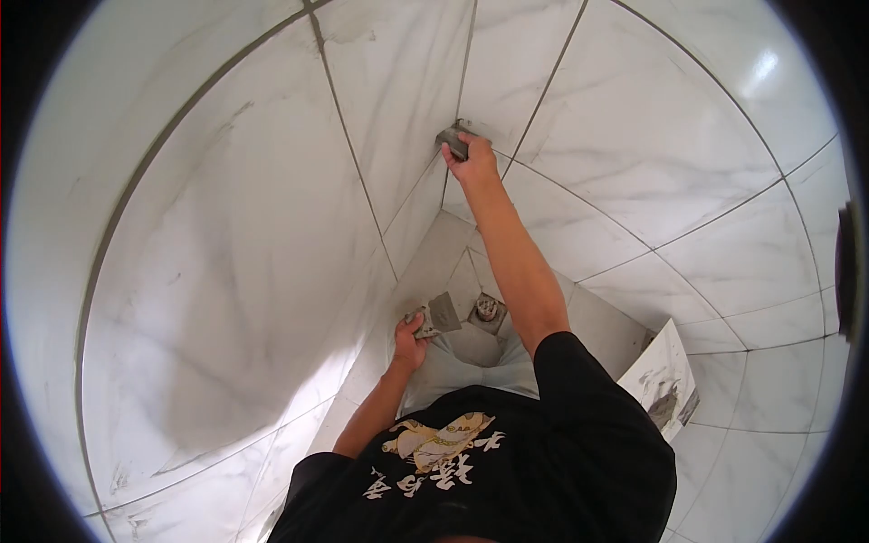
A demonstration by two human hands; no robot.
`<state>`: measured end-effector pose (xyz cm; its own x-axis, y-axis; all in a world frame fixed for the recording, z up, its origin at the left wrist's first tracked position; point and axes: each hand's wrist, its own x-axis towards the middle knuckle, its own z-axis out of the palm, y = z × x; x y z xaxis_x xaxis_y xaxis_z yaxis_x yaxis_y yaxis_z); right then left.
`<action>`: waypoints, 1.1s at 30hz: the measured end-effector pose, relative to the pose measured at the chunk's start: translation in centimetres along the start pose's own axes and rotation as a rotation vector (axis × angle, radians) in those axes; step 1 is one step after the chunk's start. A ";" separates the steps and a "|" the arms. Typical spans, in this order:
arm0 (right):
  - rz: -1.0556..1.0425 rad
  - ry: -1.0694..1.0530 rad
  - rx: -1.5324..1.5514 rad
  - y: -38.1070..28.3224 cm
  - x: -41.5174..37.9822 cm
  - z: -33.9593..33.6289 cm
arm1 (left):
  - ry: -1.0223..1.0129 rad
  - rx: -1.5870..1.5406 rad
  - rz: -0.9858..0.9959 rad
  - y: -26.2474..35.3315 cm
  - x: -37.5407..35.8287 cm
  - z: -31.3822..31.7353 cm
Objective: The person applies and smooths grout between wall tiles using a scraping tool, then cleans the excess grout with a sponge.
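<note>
My right hand (474, 163) is stretched out to the corner where two marble-patterned tile walls meet. Its fingers are closed on a dark grey flat scraper (452, 139), which is pressed to the wall at the corner joint. Low down in front of my lap, my left hand (409, 342) grips a putty knife (443, 313) whose wide blade is smeared with grey grout. The handles of both tools are mostly covered by my fingers. Dark joint lines run between the white tiles (634, 118) around the right hand.
A round floor drain (487, 309) with grey residue sits in the floor ahead of my knees. To the right, a box-like white piece (659, 376) with dark smears stands against the wall. A dark object (847, 271) is at the far right edge.
</note>
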<state>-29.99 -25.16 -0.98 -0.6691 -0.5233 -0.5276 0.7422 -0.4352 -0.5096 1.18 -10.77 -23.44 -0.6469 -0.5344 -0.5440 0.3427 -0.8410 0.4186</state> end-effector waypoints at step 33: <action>-1.396 -0.681 -1.522 -8.2 -32.5 -20.6 | -0.315 0.104 0.136 5.7 -18.6 21.2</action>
<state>-15.08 10.51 6.30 -0.2356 -0.7292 0.6425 -0.9004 -0.0849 -0.4266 0.73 -3.84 4.52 -0.7841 -0.5749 -0.2338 0.3793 -0.7422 0.5526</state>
